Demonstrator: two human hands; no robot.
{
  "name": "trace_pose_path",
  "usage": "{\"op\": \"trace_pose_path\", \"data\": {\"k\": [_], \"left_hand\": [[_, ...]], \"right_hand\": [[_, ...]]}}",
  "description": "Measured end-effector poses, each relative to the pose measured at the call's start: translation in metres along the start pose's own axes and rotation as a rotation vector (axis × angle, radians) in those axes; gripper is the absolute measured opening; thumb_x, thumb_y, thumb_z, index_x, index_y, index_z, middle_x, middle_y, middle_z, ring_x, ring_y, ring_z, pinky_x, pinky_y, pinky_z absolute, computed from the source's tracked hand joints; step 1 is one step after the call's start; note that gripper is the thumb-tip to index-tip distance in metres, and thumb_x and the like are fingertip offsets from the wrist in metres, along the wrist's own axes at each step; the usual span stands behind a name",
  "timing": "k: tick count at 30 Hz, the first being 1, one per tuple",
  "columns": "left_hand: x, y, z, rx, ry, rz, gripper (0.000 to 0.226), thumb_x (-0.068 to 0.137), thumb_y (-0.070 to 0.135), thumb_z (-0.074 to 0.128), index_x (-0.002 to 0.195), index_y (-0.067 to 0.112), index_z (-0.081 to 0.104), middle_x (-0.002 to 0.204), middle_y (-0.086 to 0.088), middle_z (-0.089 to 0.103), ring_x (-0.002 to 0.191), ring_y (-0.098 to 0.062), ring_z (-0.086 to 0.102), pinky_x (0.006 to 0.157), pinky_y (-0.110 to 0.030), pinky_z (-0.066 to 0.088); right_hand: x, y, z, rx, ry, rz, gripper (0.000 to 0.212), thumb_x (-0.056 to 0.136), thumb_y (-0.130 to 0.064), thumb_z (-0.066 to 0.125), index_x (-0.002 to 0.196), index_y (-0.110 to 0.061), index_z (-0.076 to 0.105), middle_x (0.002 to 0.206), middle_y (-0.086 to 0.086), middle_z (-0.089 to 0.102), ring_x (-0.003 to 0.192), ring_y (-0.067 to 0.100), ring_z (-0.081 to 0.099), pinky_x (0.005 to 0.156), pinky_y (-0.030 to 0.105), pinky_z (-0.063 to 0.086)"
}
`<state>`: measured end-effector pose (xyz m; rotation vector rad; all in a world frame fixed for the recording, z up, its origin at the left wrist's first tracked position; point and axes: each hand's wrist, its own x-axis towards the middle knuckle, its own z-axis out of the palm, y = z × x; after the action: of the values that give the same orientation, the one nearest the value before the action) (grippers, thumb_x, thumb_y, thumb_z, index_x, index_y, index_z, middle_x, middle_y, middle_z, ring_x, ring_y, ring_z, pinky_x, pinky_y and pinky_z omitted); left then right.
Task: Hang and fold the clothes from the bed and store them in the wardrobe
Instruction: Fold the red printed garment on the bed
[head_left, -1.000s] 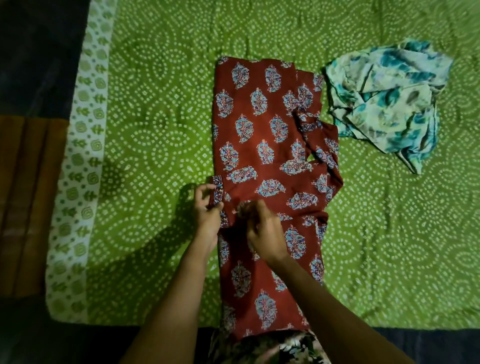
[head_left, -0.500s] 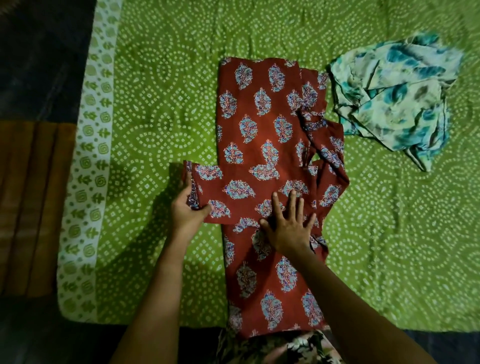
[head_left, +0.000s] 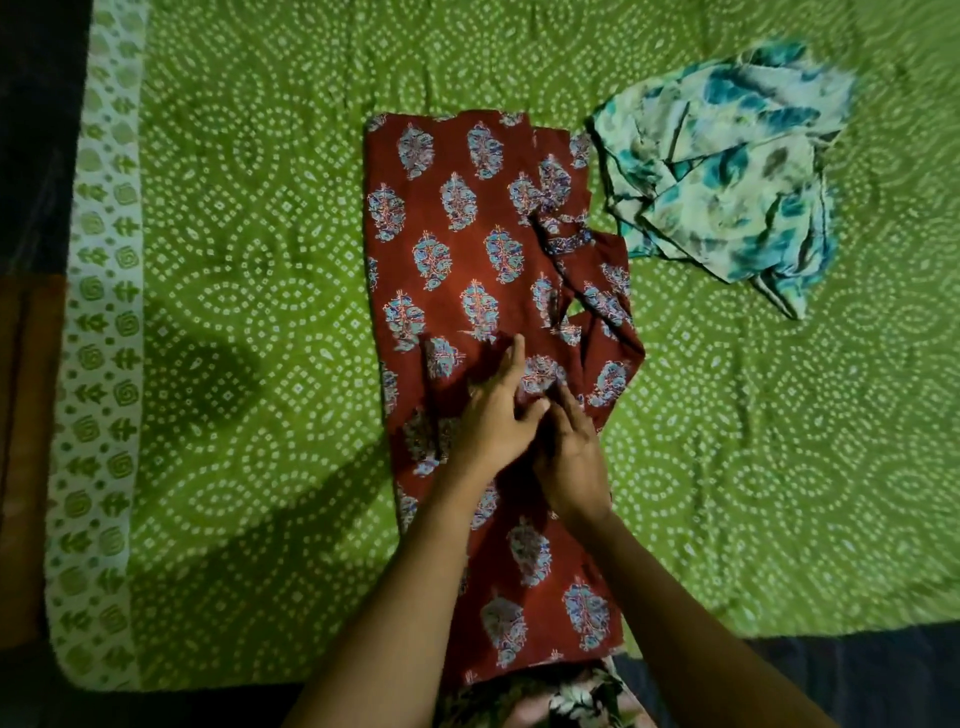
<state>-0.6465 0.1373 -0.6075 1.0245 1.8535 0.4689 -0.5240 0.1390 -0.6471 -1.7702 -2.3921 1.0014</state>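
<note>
- Red printed garment lies flat on the bed's green dotted cover, approx mid-frame, its long side running away from the person.
- Its near end reaches the cover's near edge. There it meets floral-print clothing, which the frame bottom cuts off.
- The garment's right side is bunched into creased flaps, w/ a small gap showing green. What part of the garment that is can't be made out.
- Left hand rests on the garment's middle. Its fingers are fairly straight and laid on the cloth, gripping nothing visible.
- Right hand is just beside it, touching the left hand, fingertips on a small raised fold.
- Its thumb is hidden under the left hand, so can't tell if it pinches the fold or only presses it.
- Both forearms enter from the bottom, elbows out of frame.
- Teal-and-white garment is a crumpled heap on the cover, far right. It sits just beside the red one's far-right corner. The edges seem to touch, but dim light blurs the line.
- White border w/ green motifs runs down the cover's left side. Beyond it are a dark area & a brown strip, too dim to identify.
- Arm shadows fall on the cover left of the red garment.
</note>
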Motion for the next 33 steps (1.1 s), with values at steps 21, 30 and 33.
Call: {"op": "trace_pose_path", "data": {"k": [21, 30, 33], "left_hand": [[0.074, 0.073, 0.038, -0.109, 0.196, -0.143, 0.012, 0.088, 0.013, 0.058, 0.085, 0.017, 0.068, 0.104, -0.005, 0.069, 0.095, -0.023, 0.065, 0.080, -0.031, 0.052], [0.093, 0.095, 0.057, -0.853, 0.094, -0.457, 0.038, 0.093, 0.028, 0.056, 0.119, 0.001, 0.058, 0.105, -0.014, 0.064, 0.085, -0.021, 0.063, 0.072, -0.028, 0.055], [0.099, 0.109, 0.059, -0.973, -0.044, -0.509, 0.050, 0.093, 0.036, 0.053, 0.130, 0.002, 0.050, 0.128, -0.017, 0.055, 0.104, -0.026, 0.059, 0.081, -0.032, 0.051]], "right_hand": [[0.108, 0.061, -0.068, 0.243, 0.212, 0.240, 0.047, 0.087, -0.011, 0.061, 0.132, -0.001, 0.048, 0.126, 0.021, 0.049, 0.112, 0.035, 0.050, 0.091, 0.041, 0.044], [0.078, 0.077, -0.075, 0.568, 0.526, 0.152, 0.023, 0.096, -0.003, 0.042, 0.112, 0.005, 0.057, 0.102, 0.013, 0.065, 0.086, 0.006, 0.055, 0.074, 0.010, 0.039], [0.068, 0.085, -0.073, 0.566, 0.517, 0.093, 0.026, 0.097, -0.007, 0.043, 0.116, 0.005, 0.056, 0.105, 0.005, 0.063, 0.088, -0.005, 0.051, 0.077, -0.001, 0.035]]}}
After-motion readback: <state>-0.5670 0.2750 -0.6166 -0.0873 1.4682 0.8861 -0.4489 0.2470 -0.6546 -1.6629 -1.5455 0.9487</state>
